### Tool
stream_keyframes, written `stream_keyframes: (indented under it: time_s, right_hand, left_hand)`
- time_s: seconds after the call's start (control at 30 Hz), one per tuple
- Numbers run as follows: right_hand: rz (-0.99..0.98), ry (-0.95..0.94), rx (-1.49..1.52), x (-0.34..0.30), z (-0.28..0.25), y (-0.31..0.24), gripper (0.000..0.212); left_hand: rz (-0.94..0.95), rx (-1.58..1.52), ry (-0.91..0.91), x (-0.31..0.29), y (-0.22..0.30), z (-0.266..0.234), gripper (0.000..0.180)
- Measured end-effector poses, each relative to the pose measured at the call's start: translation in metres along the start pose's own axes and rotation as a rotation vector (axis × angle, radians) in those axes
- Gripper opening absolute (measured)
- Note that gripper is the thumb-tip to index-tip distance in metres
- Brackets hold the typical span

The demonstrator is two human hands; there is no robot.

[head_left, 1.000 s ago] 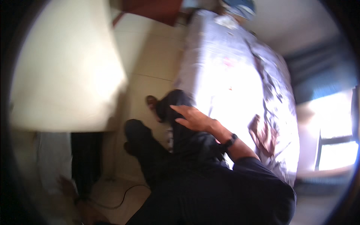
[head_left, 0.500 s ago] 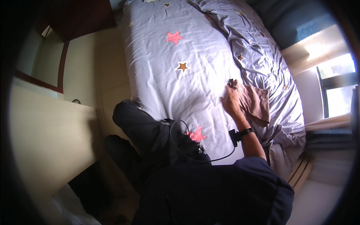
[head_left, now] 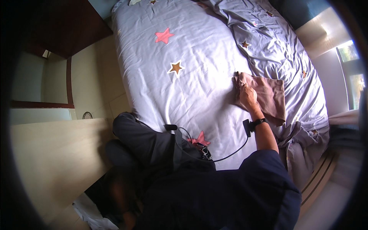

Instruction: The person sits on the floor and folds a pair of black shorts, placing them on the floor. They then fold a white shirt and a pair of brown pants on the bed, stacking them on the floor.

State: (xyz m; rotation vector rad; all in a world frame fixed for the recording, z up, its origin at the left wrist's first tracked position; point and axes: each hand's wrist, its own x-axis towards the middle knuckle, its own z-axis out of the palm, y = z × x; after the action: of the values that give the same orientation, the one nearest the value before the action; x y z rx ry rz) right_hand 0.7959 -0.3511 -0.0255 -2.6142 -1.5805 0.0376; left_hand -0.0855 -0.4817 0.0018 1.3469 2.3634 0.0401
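On the pale bed sheet, toward its right side, lies a folded brownish-pink cloth garment point(head_left: 271, 97); its exact kind is not clear. My right hand point(head_left: 250, 96) is closed on its left edge, fingers curled into the fabric. Around that wrist is a black band with a small dark device point(head_left: 248, 127), from which a cable point(head_left: 230, 158) loops back toward my lap. My left hand point(head_left: 119, 191) hangs low at the left beside my leg, dark and blurred, so its fingers cannot be made out.
The star-patterned bed sheet point(head_left: 207, 57) stretches ahead, with a rumpled quilt point(head_left: 283, 50) along its right. A dark red-brown cabinet point(head_left: 76, 30) stands far left, a pale board point(head_left: 57, 145) nearer. Beyond the bed's right edge are a window point(head_left: 352, 76) and wooden slats point(head_left: 320, 176).
My right hand has shifted along the garment's left edge, closer to its upper left corner. The view has turned slightly, and my left hand has come into sight at lower left.
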Motion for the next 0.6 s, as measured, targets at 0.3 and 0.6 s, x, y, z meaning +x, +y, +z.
stream_keyframes:
  time_s: [0.3,0.6]
  right_hand:
    - [-0.097,-0.1,0.103,0.013,-0.143,0.007,0.039]
    - [-0.243,-0.014,1.43,0.056,-0.33,-0.145,0.033]
  left_hand:
    - [0.246,0.009,-0.201,0.046,0.06,0.0,0.035]
    - [0.317,-0.011,-0.24,0.059,0.042,0.018,0.032]
